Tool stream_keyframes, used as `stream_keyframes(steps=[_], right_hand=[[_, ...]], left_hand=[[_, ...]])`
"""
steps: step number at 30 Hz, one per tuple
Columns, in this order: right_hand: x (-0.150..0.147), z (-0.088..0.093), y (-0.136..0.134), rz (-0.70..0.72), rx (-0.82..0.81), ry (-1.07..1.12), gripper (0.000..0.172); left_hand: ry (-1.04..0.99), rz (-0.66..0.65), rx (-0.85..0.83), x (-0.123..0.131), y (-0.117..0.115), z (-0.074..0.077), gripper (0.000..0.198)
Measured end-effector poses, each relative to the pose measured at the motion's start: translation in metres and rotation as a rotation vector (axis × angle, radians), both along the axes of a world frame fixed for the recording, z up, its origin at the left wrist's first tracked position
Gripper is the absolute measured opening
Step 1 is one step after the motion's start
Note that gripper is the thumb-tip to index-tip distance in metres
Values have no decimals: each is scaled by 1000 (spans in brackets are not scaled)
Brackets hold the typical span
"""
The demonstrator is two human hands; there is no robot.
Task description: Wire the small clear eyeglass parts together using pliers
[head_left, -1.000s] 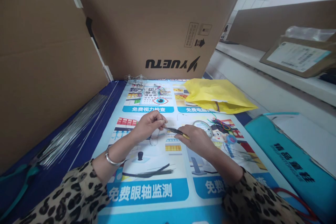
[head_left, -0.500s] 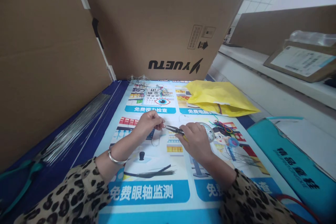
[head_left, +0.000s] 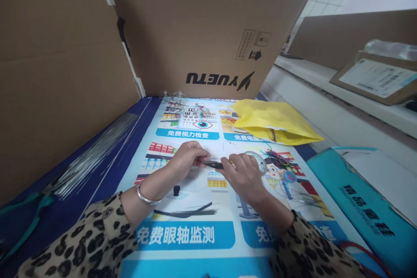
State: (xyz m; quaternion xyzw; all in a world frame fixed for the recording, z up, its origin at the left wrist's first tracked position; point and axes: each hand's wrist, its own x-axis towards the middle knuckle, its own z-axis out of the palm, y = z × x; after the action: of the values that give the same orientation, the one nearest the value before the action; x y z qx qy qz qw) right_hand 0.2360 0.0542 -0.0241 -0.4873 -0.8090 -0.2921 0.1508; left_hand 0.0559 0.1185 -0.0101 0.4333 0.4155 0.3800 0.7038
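My left hand (head_left: pixel 188 159), with a silver bangle at its wrist, is closed in a pinch on a thin wire, mostly hidden by the fingers. My right hand (head_left: pixel 243 176) is wrapped round a pair of pliers (head_left: pixel 213 164) whose dark, narrow jaws point left and reach my left fingertips. Whether the jaws grip the wire I cannot tell. Just behind my right hand lies a round, clear-rimmed object (head_left: pixel 261 164), partly covered. Thin dark strips (head_left: pixel 187 213) rest on the printed sheet (head_left: pixel 182 265) below my hands.
Cardboard panels (head_left: pixel 182 30) stand at the back and left. A bundle of straight wires (head_left: pixel 94 156) and a teal-handled tool (head_left: pixel 42 206) lie left. Rightward are coloured cords (head_left: pixel 278 157), a yellow bag (head_left: pixel 273 117) and a teal box (head_left: pixel 361 200). Tangled wire pieces (head_left: pixel 176 100) lie at the back.
The pliers have turned flatter and their jaws are now closer to my left fingertips. My left hand has shifted slightly right. The wire loop hanging below it no longer shows clearly.
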Motion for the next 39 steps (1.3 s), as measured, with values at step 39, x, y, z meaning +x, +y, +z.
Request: stream_keyframes(steps=[39], right_hand=[[-4,-2,2,7,-176,59,27]], left_hand=[[570,-163,613,-7,7,0,13]])
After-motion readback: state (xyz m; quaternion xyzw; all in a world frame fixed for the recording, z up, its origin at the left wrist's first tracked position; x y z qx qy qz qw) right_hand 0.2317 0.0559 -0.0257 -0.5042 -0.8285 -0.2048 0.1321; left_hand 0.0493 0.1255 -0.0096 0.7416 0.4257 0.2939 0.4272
